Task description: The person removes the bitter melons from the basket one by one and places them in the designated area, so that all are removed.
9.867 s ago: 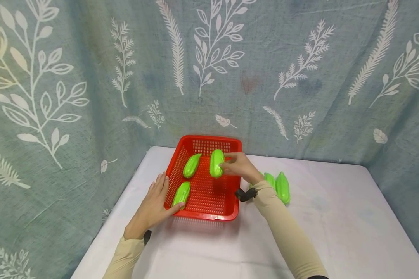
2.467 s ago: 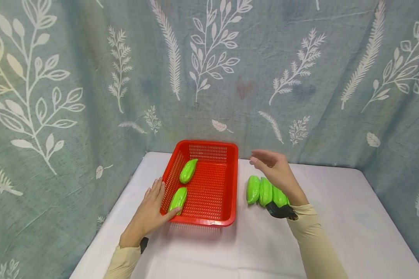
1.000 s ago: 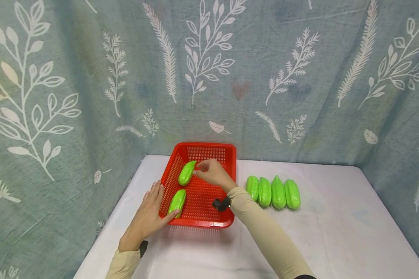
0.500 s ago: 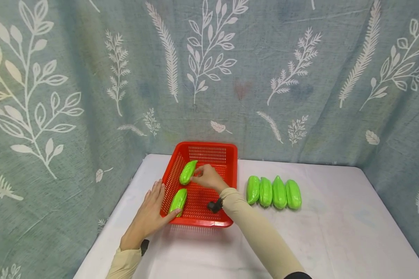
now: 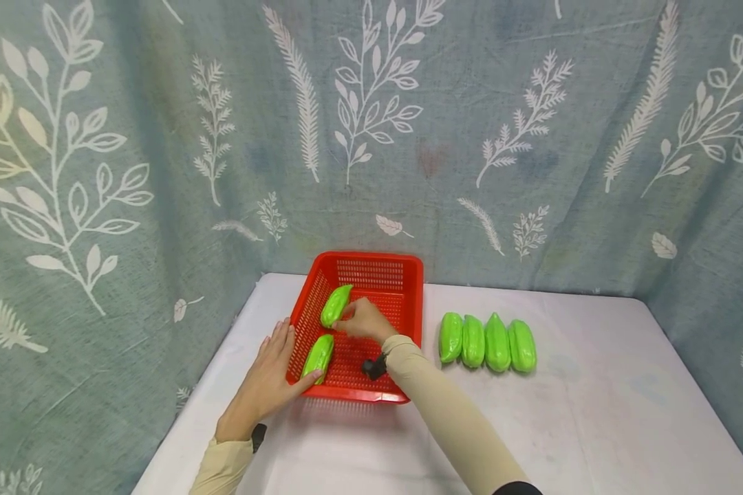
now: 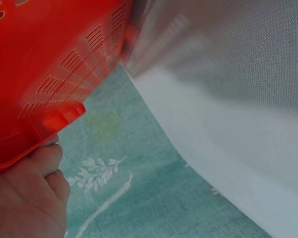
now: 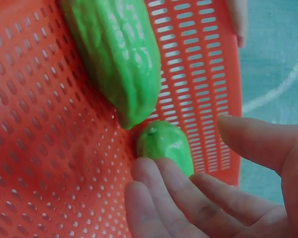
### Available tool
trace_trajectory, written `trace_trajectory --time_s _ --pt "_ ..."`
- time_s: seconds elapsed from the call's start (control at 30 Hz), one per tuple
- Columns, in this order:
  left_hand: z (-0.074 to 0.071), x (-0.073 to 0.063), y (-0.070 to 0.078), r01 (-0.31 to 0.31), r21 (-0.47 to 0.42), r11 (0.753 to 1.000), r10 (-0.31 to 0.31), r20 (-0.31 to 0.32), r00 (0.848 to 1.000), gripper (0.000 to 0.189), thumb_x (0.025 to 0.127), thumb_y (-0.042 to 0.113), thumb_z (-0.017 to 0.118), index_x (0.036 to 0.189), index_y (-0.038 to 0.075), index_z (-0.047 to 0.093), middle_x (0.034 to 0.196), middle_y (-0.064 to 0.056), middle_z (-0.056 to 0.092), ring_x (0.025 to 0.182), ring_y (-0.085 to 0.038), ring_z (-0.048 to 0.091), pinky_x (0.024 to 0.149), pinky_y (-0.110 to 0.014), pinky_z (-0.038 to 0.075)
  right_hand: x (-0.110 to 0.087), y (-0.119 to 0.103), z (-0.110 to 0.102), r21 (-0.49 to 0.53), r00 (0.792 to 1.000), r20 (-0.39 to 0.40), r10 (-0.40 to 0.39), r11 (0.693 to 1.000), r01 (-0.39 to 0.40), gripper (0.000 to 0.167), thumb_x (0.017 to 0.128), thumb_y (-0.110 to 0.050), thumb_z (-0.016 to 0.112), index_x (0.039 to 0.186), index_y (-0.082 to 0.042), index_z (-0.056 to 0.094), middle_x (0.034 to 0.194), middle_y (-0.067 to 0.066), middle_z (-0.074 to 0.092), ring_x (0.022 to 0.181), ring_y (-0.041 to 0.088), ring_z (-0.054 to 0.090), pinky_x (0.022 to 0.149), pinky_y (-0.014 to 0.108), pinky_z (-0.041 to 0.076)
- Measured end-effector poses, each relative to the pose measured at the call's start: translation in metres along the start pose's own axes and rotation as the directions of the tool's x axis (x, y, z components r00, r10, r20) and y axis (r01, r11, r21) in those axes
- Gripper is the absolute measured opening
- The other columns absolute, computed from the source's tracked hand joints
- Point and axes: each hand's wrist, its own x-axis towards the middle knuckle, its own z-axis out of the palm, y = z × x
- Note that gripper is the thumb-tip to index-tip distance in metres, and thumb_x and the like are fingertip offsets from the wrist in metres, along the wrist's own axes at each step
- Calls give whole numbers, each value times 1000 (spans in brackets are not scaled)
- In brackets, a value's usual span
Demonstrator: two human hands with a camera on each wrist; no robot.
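Note:
Two green bitter gourds lie in a red plastic basket (image 5: 353,394), along its left side. My right hand (image 5: 364,321) reaches into the basket, its fingertips at the near end of the far gourd (image 5: 336,305). In the right wrist view, the fingers (image 7: 174,198) overlap that gourd and the thumb stands apart from it. Nearer the front lies the other gourd (image 5: 318,356), seen large in the right wrist view. My left hand (image 5: 263,378) rests at the basket's front left corner, fingers straight along the left rim, thumb over the front rim.
Several more bitter gourds (image 5: 473,341) lie side by side on the white-covered table (image 5: 594,412), right of the basket. A grey-green curtain (image 5: 371,137) with white leaf prints hangs close behind the basket and along both sides.
A gourd earlier held over the basket is gone from my right hand; the table row now shows several. That hand has moved from above the row to the far gourd. Left hand stays.

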Motion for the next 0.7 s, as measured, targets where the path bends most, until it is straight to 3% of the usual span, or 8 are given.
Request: trace_trajectory --time_s 0.2,0.3,0.47,0.6,0.7 --pt "1 0 1 -3 2 1000 3 -3 1000 111 90 68 64 162 -6 22 174 -21 14 162 -41 14 128 -63 19 -2 1 2 16 999 8 32 999 -32 42 93 -22 79 124 4 71 91 19 76 88 39 75 78 46 64" --pt "1 0 1 -4 7 1000 4 -10 1000 111 90 68 64 162 -6 23 174 -21 14 162 -40 14 128 -63 19 -1 2 4 -4 1000 6 23 1000 -23 34 91 -22 80 116 1 75 80 9 72 79 32 74 69 39 62" --pt "1 0 1 -10 5 1000 10 -6 1000 110 90 66 65 162 -6 22 174 -21 14 162 -40 14 128 -62 19 1 3 9 -29 999 24 44 999 -44 21 89 -22 82 89 -3 74 57 -3 52 60 22 62 56 30 53" --pt "1 0 1 -5 5 1000 5 -1 1000 110 90 67 65 162 -5 22 174 -21 14 162 -40 14 128 -62 19 -2 2 11 -18 999 31 40 999 -39 25 89 -21 83 85 1 72 53 -4 46 63 32 67 62 39 60" --pt "1 -1 1 -1 7 1000 1 -1 1000 111 90 67 64 162 -5 21 174 -20 13 162 -39 14 128 -62 19 -4 0 13 -12 999 29 24 1000 -24 25 89 -21 83 85 1 72 57 4 55 74 41 72 72 47 64"
